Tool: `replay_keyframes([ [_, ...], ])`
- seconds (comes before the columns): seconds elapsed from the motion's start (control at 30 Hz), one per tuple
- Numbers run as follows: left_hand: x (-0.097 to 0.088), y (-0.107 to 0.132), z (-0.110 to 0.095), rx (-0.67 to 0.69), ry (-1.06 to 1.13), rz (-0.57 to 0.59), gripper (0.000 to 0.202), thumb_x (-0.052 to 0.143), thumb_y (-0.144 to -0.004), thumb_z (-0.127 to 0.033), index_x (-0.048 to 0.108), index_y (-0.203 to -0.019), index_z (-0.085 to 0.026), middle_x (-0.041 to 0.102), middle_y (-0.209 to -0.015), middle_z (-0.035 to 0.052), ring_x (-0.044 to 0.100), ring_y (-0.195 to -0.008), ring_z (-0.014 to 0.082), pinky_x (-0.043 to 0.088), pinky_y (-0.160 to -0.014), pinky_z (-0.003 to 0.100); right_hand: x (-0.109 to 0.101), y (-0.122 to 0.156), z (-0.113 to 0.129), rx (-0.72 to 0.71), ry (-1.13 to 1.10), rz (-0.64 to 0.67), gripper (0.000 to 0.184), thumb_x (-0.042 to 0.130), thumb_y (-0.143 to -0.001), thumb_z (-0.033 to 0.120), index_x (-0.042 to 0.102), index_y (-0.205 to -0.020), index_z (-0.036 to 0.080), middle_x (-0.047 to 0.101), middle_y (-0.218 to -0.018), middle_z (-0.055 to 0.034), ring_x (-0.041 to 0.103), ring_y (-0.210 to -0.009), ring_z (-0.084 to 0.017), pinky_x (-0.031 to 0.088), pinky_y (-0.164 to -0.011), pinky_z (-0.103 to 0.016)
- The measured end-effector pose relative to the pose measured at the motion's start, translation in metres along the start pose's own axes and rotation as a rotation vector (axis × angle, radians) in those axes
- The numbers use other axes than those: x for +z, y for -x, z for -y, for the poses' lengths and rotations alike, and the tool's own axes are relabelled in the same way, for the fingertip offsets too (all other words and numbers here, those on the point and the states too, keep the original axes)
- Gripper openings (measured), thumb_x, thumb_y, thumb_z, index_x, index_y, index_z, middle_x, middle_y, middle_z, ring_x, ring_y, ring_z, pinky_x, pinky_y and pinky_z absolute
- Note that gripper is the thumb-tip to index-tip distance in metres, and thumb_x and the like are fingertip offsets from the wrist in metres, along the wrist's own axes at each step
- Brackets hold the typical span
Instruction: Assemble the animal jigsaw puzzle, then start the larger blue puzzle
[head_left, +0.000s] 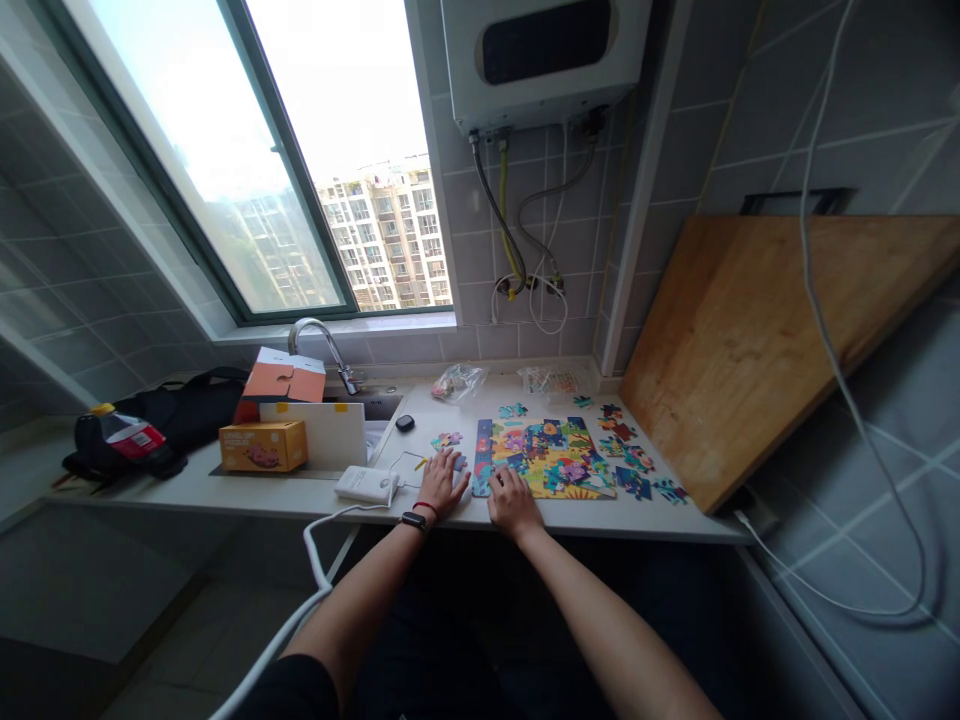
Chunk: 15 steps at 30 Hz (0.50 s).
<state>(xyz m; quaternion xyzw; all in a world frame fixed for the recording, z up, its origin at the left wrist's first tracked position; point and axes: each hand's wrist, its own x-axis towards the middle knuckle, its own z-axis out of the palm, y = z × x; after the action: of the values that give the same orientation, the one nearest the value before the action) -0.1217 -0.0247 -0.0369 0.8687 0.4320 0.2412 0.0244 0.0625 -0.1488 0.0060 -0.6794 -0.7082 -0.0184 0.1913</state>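
Note:
A colourful jigsaw puzzle (551, 455) lies partly assembled on the white counter (262, 492). My left hand (442, 483) rests flat on the counter with fingers spread, just left of the puzzle's blue left edge, touching a loose piece. My right hand (511, 498) lies palm down on the puzzle's lower left corner, fingers stretched forward. Loose pieces (634, 470) are scattered to the right of the puzzle, and a small cluster of pieces (447, 440) sits ahead of my left hand. A watch and a red band are on my left wrist.
A large wooden board (750, 340) leans against the right wall. Left of my hands are a white power bank (366, 484) with cable, an orange box (262, 445), a white board, a sink with tap (330, 355), a black bag (180, 415) and a bottle (127, 432).

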Motion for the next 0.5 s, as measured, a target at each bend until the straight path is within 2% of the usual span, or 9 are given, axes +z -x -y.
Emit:
replay_keyframes([
  [0.2,0.0076,-0.0012,0.0066,0.013,0.005,-0.009,0.049,0.053,-0.1,-0.045,0.057,-0.141,-0.019,0.056,-0.15,0.0165,0.048,-0.145,0.0354,0.041,-0.12,0.055,0.0004,0.0005,-0.0008,0.005,-0.015,0.004,0.027,0.053,-0.094,0.016,0.069,-0.116,0.019,0.065,-0.128,-0.0142,0.055,-0.115,-0.028,0.043,-0.096,-0.037],
  [0.5,0.0042,-0.0031,0.0085,0.032,-0.032,0.054,0.052,0.05,-0.101,-0.044,0.055,-0.146,-0.018,0.054,-0.154,0.018,0.045,-0.149,0.0355,0.043,-0.119,0.055,-0.0023,0.0005,-0.0016,0.003,-0.052,0.011,0.026,0.057,-0.094,0.018,0.068,-0.118,0.018,0.065,-0.131,-0.015,0.055,-0.118,-0.029,0.044,-0.097,-0.038],
])
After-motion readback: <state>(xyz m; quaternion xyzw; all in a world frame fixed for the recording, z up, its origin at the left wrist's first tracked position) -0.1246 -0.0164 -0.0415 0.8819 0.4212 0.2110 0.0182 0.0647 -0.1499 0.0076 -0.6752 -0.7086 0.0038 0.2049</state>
